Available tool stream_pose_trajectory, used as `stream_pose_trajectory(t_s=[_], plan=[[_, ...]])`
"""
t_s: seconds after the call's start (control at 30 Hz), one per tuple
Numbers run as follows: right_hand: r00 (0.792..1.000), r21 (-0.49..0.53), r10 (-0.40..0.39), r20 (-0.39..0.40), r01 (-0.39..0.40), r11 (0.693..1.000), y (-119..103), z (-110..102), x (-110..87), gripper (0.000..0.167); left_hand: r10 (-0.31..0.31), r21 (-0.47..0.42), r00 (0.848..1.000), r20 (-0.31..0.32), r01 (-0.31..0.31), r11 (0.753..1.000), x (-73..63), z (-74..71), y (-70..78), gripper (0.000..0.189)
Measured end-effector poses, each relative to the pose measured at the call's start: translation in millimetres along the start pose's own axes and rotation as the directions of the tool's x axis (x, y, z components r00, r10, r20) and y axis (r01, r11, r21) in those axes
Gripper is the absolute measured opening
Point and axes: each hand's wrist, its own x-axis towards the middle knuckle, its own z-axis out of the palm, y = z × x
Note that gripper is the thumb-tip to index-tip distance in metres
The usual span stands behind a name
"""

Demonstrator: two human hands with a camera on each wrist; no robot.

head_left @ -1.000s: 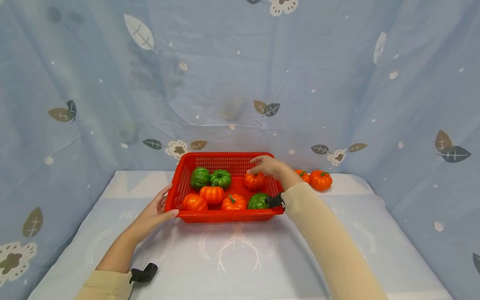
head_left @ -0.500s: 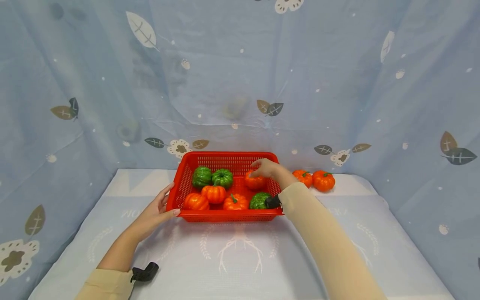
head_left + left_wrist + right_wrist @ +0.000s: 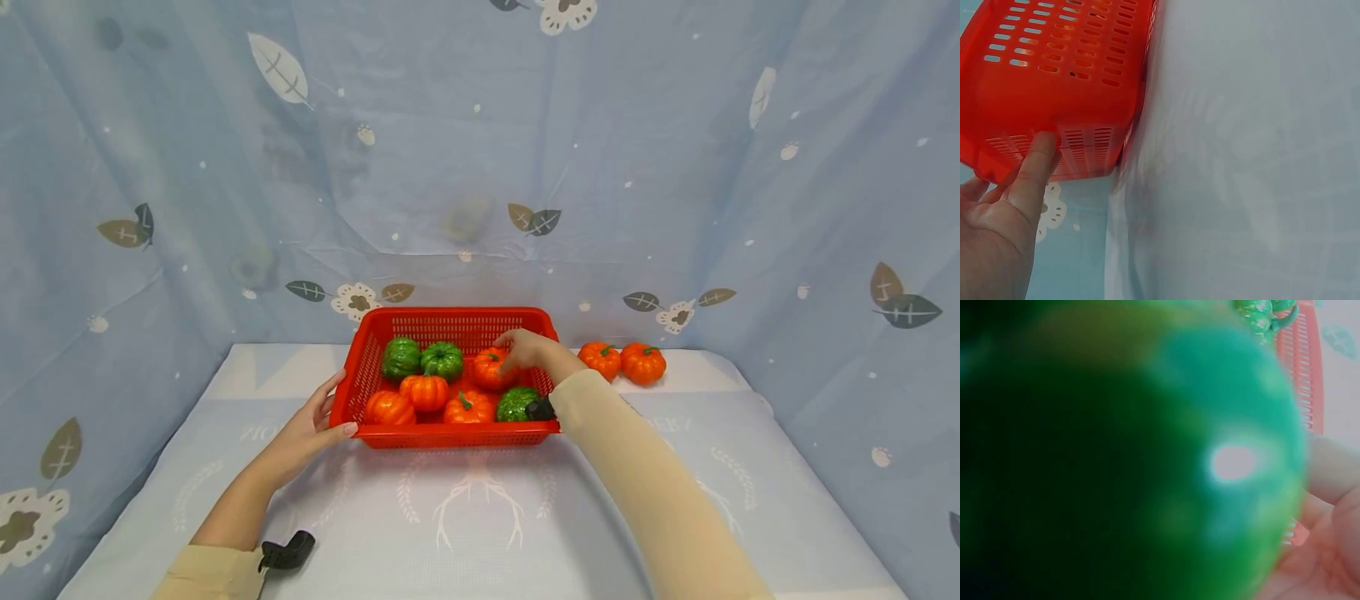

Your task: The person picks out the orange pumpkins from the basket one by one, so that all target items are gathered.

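A red plastic basket [image 3: 457, 433] stands on the table, with several small orange and green pumpkins in it. My left hand [image 3: 303, 433] holds the basket by its left end, thumb at the front corner. In the left wrist view, fingers [image 3: 1034, 172] press against the basket wall [image 3: 1054, 100]. Inside the basket's right half, my right hand [image 3: 531, 350] grips an orange pumpkin [image 3: 489, 368] from above, partly covering it. A green pumpkin [image 3: 516, 404] sits below that wrist; its blurred surface [image 3: 1229, 506] fills most of the right wrist view, hiding the held pumpkin.
Two orange pumpkins, a nearer one [image 3: 600, 360] and a farther one [image 3: 643, 363], lie on the table right of the basket. A pale cloth [image 3: 480, 533] covers the table. Behind hangs a blue patterned curtain [image 3: 420, 183].
My right hand has lowered around the orange pumpkin and moved it slightly left within the basket. My left hand stays at the basket's left end.
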Motion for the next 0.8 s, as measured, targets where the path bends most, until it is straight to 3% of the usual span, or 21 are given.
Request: stream_pose_trajectory(t_s=[0.27, 0.4, 0.6, 0.8], plan=[[0.996, 0.052, -0.042, 0.082, 0.038, 0.998, 5.0, 5.6, 2.0, 0.076, -0.002, 0.003, 1.000, -0.011, 0.002, 1.000, -1.4, 0.7, -1.0, 0.094], [0.997, 0.075, -0.028, 0.071, 0.023, 0.997, 5.6, 7.1, 1.1, 0.076, 0.015, -0.030, 1.000, -0.002, -0.015, 0.999, -1.0, 1.8, -1.8, 0.093], [0.998, 0.101, -0.028, 0.053, 0.023, 0.995, 4.1, 5.9, -0.6, 0.072, 0.005, 0.004, 1.000, -0.012, -0.005, 1.000, -0.5, 1.2, -1.4, 0.093], [0.999, 0.213, -0.028, 0.037, 0.020, 0.977, -0.8, -2.2, -4.4, 0.072, -0.006, 0.017, 1.000, -0.018, 0.006, 1.000, -1.0, 1.2, -2.4, 0.092]])
